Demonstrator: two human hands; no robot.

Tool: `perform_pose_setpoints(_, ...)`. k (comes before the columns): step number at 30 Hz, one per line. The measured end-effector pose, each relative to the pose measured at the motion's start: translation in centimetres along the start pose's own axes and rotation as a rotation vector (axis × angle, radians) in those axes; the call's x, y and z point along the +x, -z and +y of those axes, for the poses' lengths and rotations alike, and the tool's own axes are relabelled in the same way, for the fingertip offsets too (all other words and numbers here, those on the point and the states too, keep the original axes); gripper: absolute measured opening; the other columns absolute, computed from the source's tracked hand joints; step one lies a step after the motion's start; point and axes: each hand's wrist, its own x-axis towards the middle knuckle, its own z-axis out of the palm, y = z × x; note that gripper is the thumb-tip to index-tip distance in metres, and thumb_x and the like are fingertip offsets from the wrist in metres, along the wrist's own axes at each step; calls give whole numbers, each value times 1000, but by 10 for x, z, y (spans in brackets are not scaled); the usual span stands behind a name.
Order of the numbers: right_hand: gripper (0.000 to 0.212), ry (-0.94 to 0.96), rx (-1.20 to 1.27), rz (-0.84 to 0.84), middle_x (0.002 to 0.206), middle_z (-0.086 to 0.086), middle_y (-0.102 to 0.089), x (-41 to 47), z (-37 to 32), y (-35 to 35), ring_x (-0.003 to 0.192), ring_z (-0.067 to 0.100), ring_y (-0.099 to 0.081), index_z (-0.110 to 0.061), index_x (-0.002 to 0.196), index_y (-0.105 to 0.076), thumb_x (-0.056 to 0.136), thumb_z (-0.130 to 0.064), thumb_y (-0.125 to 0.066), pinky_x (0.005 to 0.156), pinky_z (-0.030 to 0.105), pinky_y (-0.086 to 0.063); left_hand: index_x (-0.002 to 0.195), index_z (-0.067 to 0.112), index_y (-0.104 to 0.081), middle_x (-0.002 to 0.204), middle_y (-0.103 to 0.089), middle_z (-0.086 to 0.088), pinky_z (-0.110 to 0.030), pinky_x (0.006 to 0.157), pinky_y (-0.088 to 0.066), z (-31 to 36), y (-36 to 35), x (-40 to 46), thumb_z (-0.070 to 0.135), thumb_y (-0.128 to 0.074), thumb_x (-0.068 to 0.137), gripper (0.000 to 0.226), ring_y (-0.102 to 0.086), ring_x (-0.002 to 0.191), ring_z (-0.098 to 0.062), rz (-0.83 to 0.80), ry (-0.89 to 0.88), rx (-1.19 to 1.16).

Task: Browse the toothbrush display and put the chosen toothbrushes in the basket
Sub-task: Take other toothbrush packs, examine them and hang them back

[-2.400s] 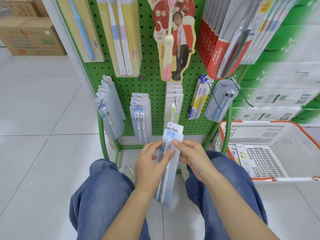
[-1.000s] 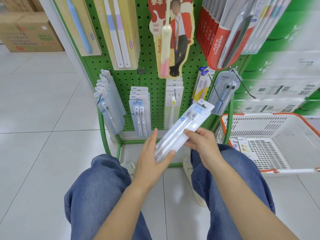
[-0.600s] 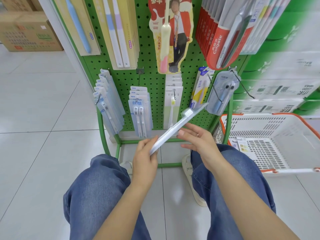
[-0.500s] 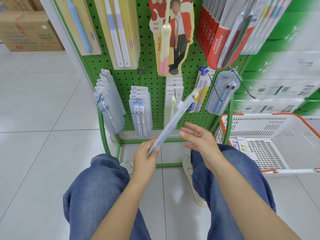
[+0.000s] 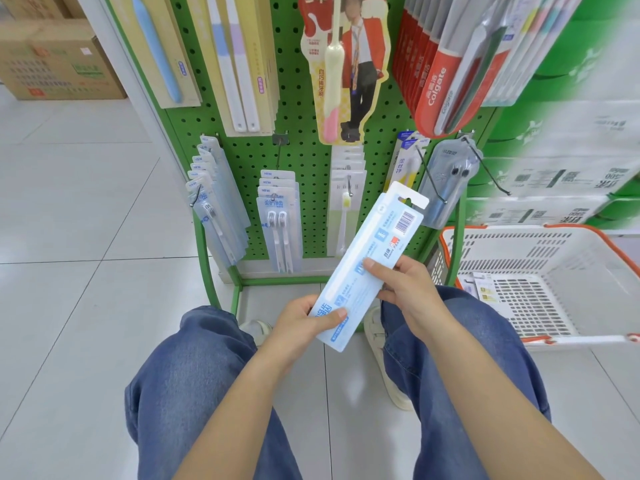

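A pale blue toothbrush pack (image 5: 372, 258) is held slantwise in front of the green pegboard display (image 5: 304, 157), its printed back with a barcode facing me. My left hand (image 5: 304, 322) grips its lower end, thumb on top. My right hand (image 5: 405, 289) holds its right edge near the middle, thumb laid on the card. The white basket with an orange rim (image 5: 561, 258) stands on the floor to the right, with a few packs lying in its near left corner.
Rows of hanging toothbrush packs (image 5: 278, 220) fill the pegboard, with red Colgate packs (image 5: 440, 81) at the upper right. Bare wire hooks (image 5: 491, 174) stick out near the basket. Cardboard boxes (image 5: 52, 60) sit at the far left. My knees in jeans frame the floor tiles.
The pack has been turned over from edge-on to its printed back. My right hand, which hovered open beside it, now holds its edge.
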Motion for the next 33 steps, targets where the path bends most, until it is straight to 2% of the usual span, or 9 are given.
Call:
perform_pose_setpoints(8, 13, -42, 56, 61, 95, 2, -72, 1, -3, -2, 84, 18, -70, -16, 94, -66, 97, -22, -55, 71, 28, -59, 92, 21, -74, 90, -77, 3, -26, 80, -51, 1, 0, -1, 26, -66, 90, 10, -69, 80, -12, -6, 14, -14)
perform_pose_setpoints(12, 20, -82, 93, 99, 90, 5, -71, 0, -6, -5, 75, 14, -70, -15, 93, -63, 99, -29, -50, 64, 25, -60, 95, 25, -73, 93, -76, 5, -23, 74, -50, -2, -4, 0, 33, -60, 95, 15, -68, 84, -13, 110, -48, -23)
perform_pose_setpoints(14, 20, -93, 120, 110, 88, 5, -71, 0, -7, -5, 74, 13, -70, -15, 92, -63, 100, -28, -49, 62, 24, -59, 110, 33, -67, 105, -71, 14, -25, 81, -51, -8, -3, 4, 33, -64, 93, 17, -65, 96, -6, 243, -212, 94)
perform_pose_setpoints(16, 21, -99, 138, 116, 86, 5, -70, 1, -7, -5, 73, 13, -69, -15, 90, -62, 100, -27, -49, 62, 23, -59, 127, 37, -55, 118, -59, 24, -22, 91, -47, -11, -2, 3, 40, -65, 90, 38, -55, 106, 5, 335, -314, 264)
perform_pose_setpoints(19, 22, -116, 154, 95, 89, 7, -71, 2, -6, -6, 77, 15, -70, -13, 93, -63, 101, -28, -48, 67, 24, -60, 140, 41, -41, 132, -39, 32, -8, 93, -33, -13, -4, -1, 59, -61, 81, 65, -38, 116, 16, 286, -433, 548)
perform_pose_setpoints(23, 25, -112, 154, 29, 91, 7, -74, 1, -5, -6, 83, 18, -73, -11, 98, -65, 101, -30, -48, 74, 26, -60, 152, 39, -20, 157, -17, 20, -20, 107, -25, -25, -6, 3, 47, -65, 86, 80, -26, 135, -1, 145, -473, 840)
perform_pose_setpoints(27, 27, -79, 110, 6, 101, 8, -73, -1, -4, -6, 90, 20, -73, -10, 104, -65, 99, -32, -50, 79, 29, -59, 152, 31, -20, 158, -23, 10, -30, 111, -32, -26, -2, 6, 16, -56, 96, 68, -34, 140, -16, 186, -539, 873)
perform_pose_setpoints(30, 23, -62, 68, 4, 103, 2, -72, -2, -6, -6, 91, 16, -72, -16, 104, -65, 97, -33, -53, 81, 28, -58, 146, 38, -26, 147, -29, 19, -22, 113, -28, -23, -4, 4, 17, -50, 100, 56, -32, 137, 0, 204, -524, 743)
perform_pose_setpoints(33, 18, -51, 34, -13, 106, -1, -72, -3, -7, -5, 96, 14, -71, -20, 103, -66, 94, -33, -58, 86, 28, -57, 143, 33, -41, 137, -54, 8, -21, 101, -39, -24, -2, 4, 19, -50, 101, 46, -52, 122, -9, 270, -473, 627)
